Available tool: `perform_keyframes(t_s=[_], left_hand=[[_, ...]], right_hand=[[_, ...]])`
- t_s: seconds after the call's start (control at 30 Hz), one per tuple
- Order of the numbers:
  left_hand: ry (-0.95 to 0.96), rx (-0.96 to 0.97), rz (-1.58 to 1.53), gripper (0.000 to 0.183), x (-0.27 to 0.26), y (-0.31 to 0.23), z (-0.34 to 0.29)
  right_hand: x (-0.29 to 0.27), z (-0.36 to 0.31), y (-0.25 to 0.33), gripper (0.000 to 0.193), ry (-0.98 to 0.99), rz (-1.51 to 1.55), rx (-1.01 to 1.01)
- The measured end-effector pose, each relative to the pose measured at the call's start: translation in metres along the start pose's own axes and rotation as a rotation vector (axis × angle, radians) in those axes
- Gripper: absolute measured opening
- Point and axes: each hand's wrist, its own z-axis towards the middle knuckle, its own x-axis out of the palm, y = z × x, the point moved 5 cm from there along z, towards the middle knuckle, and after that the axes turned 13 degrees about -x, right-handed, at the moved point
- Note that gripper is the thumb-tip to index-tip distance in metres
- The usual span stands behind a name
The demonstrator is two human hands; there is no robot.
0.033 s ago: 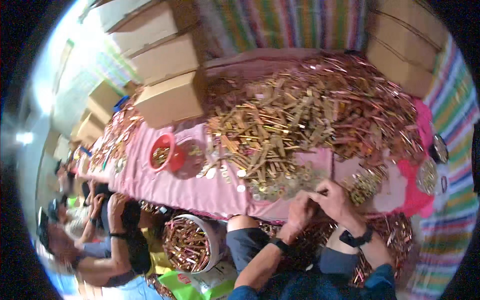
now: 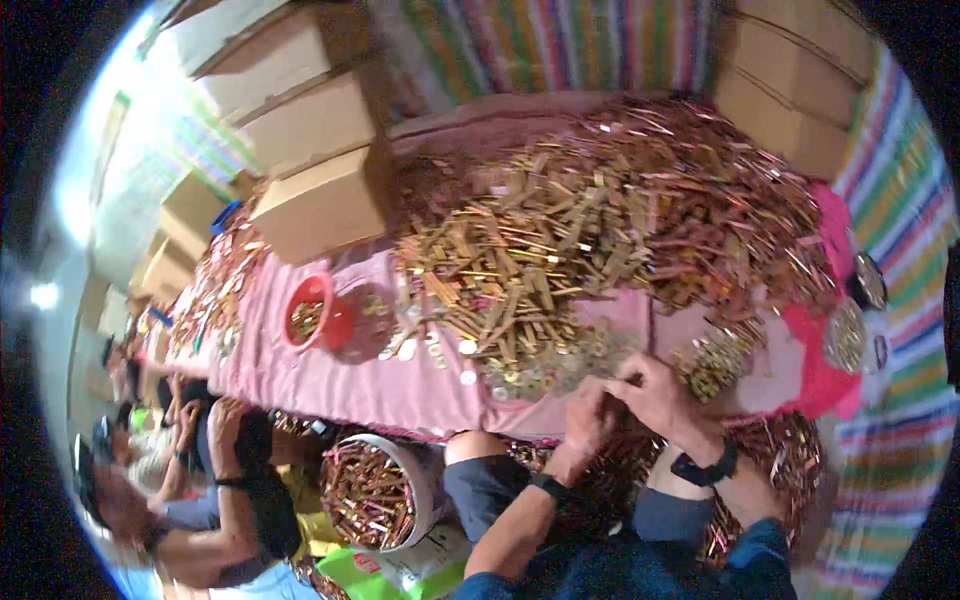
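Both hands are together at the near edge of the pink-covered table. My left hand (image 2: 592, 412) is closed, its fingertips bent against those of my right hand (image 2: 652, 392). Thumb and fingers of the right hand are pinched too. Whatever lies between them is too small and hidden to make out. Just beyond the hands is a scatter of small round pieces (image 2: 530, 375), some pale, some brassy. Beside my right hand sits a heap of small gold-coloured pieces (image 2: 712, 372). Behind these spreads a big pile of flat brass and copper-coloured strips (image 2: 560, 240).
A red plastic tub (image 2: 318, 313) with small metal pieces stands left on the pink cloth (image 2: 350, 390). Cardboard boxes (image 2: 318, 205) are stacked behind it. A white bucket (image 2: 425, 490) of metal strips is left of my knee. Another person (image 2: 225, 500) sits at left.
The whole view has shifted a little, so the table things appear slightly further left. Both hands stay together with the fingers pinched.
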Motion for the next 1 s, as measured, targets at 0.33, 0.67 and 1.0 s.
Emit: perform_keyframes(t_s=[0.33, 0.67, 1.0], left_hand=[[-0.018, 0.052, 0.003, 0.023, 0.006, -0.017, 0.003], [-0.014, 0.043, 0.029, 0.017, 0.001, -0.022, 0.004], [-0.012, 0.040, 0.015, 0.025, 0.004, -0.011, 0.004]], right_hand=[[-0.010, -0.001, 0.001, 0.023, -0.065, 0.006, -0.139], [-0.007, -0.001, 0.003, 0.029, -0.045, -0.073, -0.281], [-0.008, -0.002, 0.010, 0.033, -0.065, 0.131, -0.129]])
